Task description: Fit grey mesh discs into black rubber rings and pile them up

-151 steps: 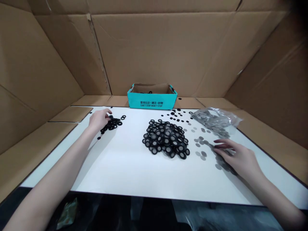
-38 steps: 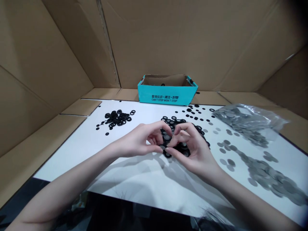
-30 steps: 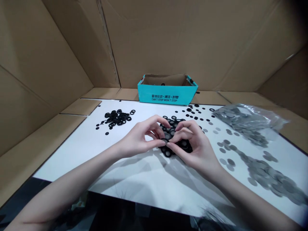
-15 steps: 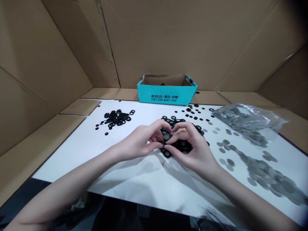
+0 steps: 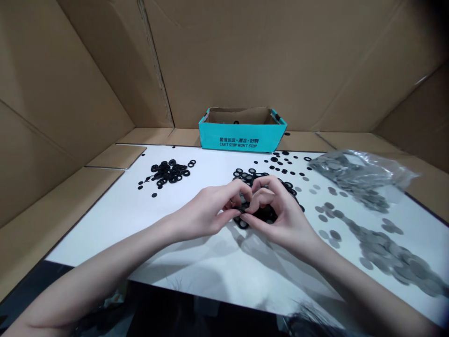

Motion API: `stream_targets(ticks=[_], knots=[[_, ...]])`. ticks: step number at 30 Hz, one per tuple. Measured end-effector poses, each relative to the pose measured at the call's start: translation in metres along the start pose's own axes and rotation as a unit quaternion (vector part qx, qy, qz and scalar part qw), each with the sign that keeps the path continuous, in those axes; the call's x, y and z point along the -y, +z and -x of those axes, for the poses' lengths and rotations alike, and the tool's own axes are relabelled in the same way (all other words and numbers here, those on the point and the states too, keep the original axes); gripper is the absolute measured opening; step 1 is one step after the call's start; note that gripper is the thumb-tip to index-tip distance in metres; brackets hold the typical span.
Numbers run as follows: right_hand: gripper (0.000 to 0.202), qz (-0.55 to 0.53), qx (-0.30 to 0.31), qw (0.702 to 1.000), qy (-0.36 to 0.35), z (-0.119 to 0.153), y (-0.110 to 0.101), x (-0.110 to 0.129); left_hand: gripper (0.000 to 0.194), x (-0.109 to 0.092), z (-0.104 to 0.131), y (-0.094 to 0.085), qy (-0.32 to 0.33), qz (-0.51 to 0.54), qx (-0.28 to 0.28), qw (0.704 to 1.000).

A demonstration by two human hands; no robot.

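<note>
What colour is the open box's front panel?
Turquoise with dark printed lettering on the box; the head view shows it.

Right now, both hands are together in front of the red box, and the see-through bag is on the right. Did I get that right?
Almost! The box is turquoise, not red; the head view shows it. The left hand and right hand are together in front of it, and the see-through bag is on the right.
</note>
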State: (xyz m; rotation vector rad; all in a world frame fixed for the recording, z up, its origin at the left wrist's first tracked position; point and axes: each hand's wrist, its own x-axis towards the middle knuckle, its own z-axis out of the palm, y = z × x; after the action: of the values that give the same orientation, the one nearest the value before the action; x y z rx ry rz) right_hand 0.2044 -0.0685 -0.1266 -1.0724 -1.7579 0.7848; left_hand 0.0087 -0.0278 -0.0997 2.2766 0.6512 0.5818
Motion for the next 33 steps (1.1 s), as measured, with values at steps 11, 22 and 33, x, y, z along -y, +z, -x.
stream_targets(ticks=[11, 22, 33], knots=[[0.039, 0.061, -0.031, 0.998, -0.013, -0.0025, -0.0036, 0.0018, 0.024, 0.004, -0.0012, -0.003, -0.008, 0.034, -0.005, 0.999], [0.035, 0.024, -0.032, 0.999, -0.008, -0.0012, -0.0021, 0.0003, 0.018, 0.0023, -0.0009, 0.0018, -0.015, 0.053, -0.037, 0.998], [0.031, 0.039, -0.039, 0.998, -0.018, -0.0014, -0.0014, 0.0007, 0.02, 0.0006, -0.0015, -0.0056, 0.002, 0.052, -0.012, 0.999]])
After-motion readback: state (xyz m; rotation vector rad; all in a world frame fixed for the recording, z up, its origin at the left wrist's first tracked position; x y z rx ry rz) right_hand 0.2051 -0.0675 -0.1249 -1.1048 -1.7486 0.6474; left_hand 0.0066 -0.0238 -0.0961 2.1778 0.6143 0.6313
